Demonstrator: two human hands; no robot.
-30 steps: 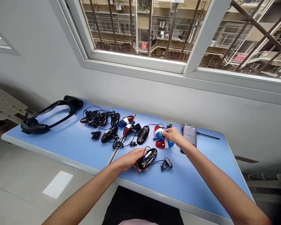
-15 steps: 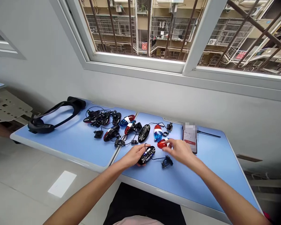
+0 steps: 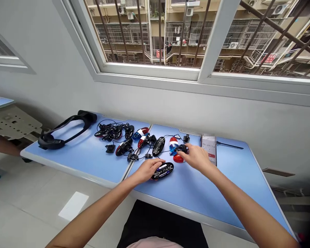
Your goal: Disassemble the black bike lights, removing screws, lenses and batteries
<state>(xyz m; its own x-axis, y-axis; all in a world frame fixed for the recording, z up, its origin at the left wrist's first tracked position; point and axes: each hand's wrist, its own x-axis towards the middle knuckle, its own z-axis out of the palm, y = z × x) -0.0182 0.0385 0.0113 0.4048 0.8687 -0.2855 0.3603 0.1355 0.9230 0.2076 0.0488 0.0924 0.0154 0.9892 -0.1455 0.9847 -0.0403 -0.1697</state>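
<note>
We had the oval black plastic casing (image 3: pixel 165 170) in our left hand (image 3: pixel 148 169), long axis nearly crosswise; our right hand (image 3: pixel 196 157), beyond and rightward, pinched a small black plastic clamp (image 3: pixel 182 148)!

Blue tabletop (image 3: pixel 186 189): headset (image 3: pixel 53 143), red-blue shells (image 3: pixel 174 142), open casing (image 3: pixel 158 146), phone (image 3: pixel 209 148).

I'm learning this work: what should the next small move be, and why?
Probably set down the black clip to free the right hand, which holds it beside a red-white-blue cover; the left hand holds a black housing, circuitry exposed.
</note>
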